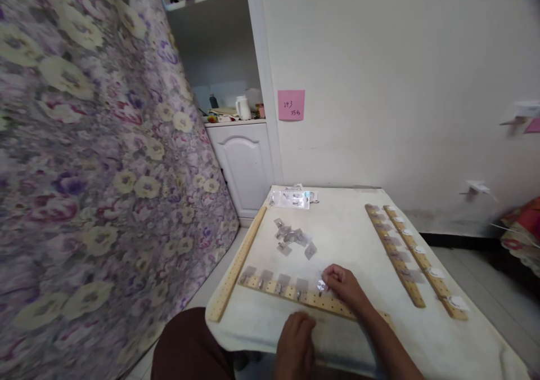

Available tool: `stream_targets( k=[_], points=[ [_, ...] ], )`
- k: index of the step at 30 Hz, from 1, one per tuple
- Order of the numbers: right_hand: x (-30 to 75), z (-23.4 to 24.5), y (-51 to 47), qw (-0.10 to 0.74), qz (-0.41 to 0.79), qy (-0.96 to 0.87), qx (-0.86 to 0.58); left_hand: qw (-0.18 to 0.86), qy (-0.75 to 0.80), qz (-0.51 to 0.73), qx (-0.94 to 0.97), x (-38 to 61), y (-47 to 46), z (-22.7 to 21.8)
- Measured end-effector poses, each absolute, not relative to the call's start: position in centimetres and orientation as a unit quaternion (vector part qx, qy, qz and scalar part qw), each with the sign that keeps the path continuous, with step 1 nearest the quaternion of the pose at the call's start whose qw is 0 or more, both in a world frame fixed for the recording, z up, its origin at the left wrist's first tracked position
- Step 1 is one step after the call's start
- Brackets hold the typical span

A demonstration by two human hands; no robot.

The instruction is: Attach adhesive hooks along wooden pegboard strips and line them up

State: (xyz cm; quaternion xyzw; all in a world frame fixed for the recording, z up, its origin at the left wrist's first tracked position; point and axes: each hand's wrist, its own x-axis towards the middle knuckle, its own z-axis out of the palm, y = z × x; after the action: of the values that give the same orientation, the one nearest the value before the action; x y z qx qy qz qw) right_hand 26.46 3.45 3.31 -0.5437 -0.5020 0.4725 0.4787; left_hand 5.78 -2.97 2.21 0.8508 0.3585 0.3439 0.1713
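The thumb and fingers of my right hand (341,284) are pinched on a small clear plastic packet (321,285) with a shiny metal piece. The packet is over the holed wooden strip (310,299) lying across the near part of the table. Small metal pieces with clear packets sit along the left part of this strip, spaced apart. My left hand (296,338) rests closed at the table's near edge, just below the strip, with nothing showing in its curled fingers. Beyond the strip lies a loose cluster of similar small packets (291,236).
Another holed wooden strip (236,267) runs along the table's left edge. Two wooden strips, an inner one (394,253) and an outer one (428,264), lie on the right with packets attached. Flat clear packaging (289,199) lies at the back. A floral curtain (126,171) hangs left.
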Motion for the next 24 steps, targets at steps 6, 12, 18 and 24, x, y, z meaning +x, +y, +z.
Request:
stream_targets(
  k=[6, 12, 18, 24],
  points=[
    [26.2, 3.7, 3.4, 0.437, 0.492, -0.559, -0.505, 0.228, 0.420, 0.353, 0.805, 7.0, -2.4, 2.7],
    [26.7, 3.0, 3.4, 0.431, 0.489, -0.555, -0.516, 0.196, 0.427, 0.366, 0.803, 7.6, -1.9, 1.7],
    [26.9, 3.0, 3.5, 0.426, 0.520, -0.547, -0.498, 0.147, 0.431, 0.363, 0.813, 8.0, -1.8, 1.6],
    [27.1, 2.2, 3.7, 0.426, 0.498, -0.551, -0.517, 0.107, 0.423, 0.351, 0.828, 8.0, -1.8, 1.5]
  ],
)
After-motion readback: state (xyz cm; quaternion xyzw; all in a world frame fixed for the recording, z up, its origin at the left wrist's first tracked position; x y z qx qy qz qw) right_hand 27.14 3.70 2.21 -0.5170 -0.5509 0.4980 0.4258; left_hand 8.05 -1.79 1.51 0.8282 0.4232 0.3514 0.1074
